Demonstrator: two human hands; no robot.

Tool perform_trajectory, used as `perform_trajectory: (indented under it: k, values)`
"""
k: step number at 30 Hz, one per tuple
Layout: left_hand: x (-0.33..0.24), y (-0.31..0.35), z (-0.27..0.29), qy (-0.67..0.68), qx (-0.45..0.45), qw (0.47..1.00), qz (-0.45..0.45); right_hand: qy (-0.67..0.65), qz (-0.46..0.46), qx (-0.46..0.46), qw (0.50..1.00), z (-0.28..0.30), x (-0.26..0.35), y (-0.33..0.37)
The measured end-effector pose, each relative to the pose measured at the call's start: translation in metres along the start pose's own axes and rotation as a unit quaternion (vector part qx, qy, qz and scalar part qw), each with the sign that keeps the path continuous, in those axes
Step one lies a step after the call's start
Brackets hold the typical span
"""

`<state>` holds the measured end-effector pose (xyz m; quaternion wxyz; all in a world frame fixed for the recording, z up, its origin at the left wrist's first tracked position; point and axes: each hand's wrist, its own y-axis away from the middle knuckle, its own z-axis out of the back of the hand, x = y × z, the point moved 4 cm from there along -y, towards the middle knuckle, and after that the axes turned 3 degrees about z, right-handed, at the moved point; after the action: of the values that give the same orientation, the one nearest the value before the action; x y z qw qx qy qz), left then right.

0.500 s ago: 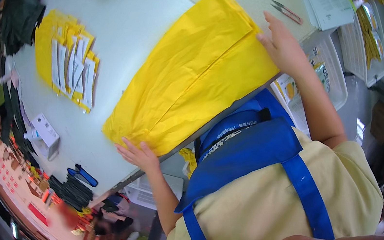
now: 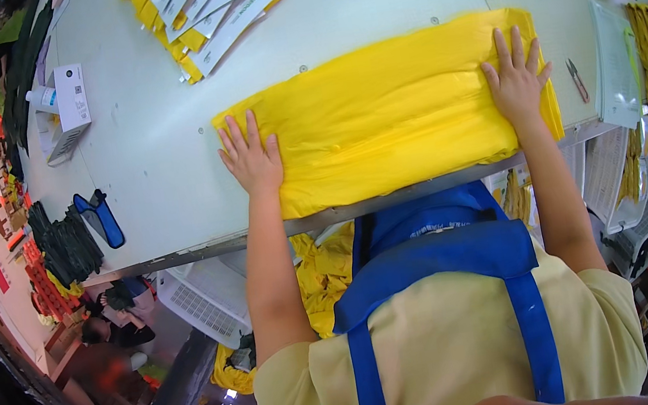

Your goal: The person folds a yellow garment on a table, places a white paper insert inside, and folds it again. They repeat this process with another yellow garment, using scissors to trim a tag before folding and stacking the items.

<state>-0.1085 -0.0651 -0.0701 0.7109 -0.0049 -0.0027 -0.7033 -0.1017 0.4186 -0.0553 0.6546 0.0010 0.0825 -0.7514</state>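
A folded yellow sheet of thin fabric [image 2: 386,115] lies lengthwise along the front edge of the pale worktable [image 2: 142,145]. It forms a long rectangle with creases running across it. My left hand [image 2: 253,158] rests flat on its left end, fingers spread. On the right end, my right hand [image 2: 519,84] presses down the same way, fingers apart and pointing away from me. Neither hand grips the fabric. To the right of my right hand lies a pair of thread snips [image 2: 578,80].
Packed yellow items with white cards [image 2: 218,10] lie at the far left. A white box [image 2: 71,97], a dark folded stack [image 2: 65,243] and a blue-edged pouch [image 2: 100,220] are further left. Papers [image 2: 615,66] lie at right. White crates [image 2: 205,298] with yellow fabric [image 2: 326,273] stand below.
The yellow fabric has gone from slanted and tapered to a straighter, flatter rectangle. Both hands have moved onto its ends, the right one from beside its edge. My view has turned.
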Motion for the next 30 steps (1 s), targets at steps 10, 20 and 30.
perform_trajectory:
  k: [10,20,30]
  values:
    - [0.026,0.001,0.011,0.226,-0.004,0.972,0.068,-0.657,0.061,0.039,0.751,0.093,0.194,0.027]
    - [0.000,0.036,0.153,0.770,0.220,0.556,0.223,-0.704,0.012,0.070,0.707,0.021,0.220,0.046]
    - [-0.345,0.000,0.171,0.716,0.288,0.627,-0.108,-0.697,0.020,0.069,0.714,0.028,0.168,0.033]
